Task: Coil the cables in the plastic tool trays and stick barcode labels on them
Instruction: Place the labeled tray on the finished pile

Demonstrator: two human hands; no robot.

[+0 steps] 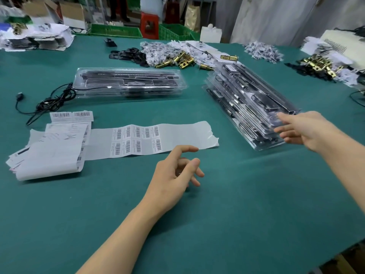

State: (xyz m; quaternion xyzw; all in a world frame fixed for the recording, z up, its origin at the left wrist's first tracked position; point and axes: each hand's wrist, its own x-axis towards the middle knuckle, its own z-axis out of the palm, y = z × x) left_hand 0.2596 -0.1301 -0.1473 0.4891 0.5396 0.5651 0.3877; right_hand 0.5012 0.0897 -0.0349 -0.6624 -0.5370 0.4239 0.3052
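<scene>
Table (217, 224): green mat filling the frame, and two green crates (116, 31) sit beyond its far edge at the top.
Centre stack (128, 82): clear plastic tool trays lying crosswise, upper centre. That's stack one of two.
Right stack (250, 103): stack two, running diagonally down the right side.
Cables (57, 99): one black tangle at the centre stack's left end; can't count the strands.
Label strip (177, 135): one long backing sheet, centre left, with nine barcode labels, five over four.
Left hand (173, 177): low centre, fingers loosely curled, gripping nothing.
Right hand (302, 129): fingers stretched out at the right stack's near end, blurred; contact unclear.
</scene>
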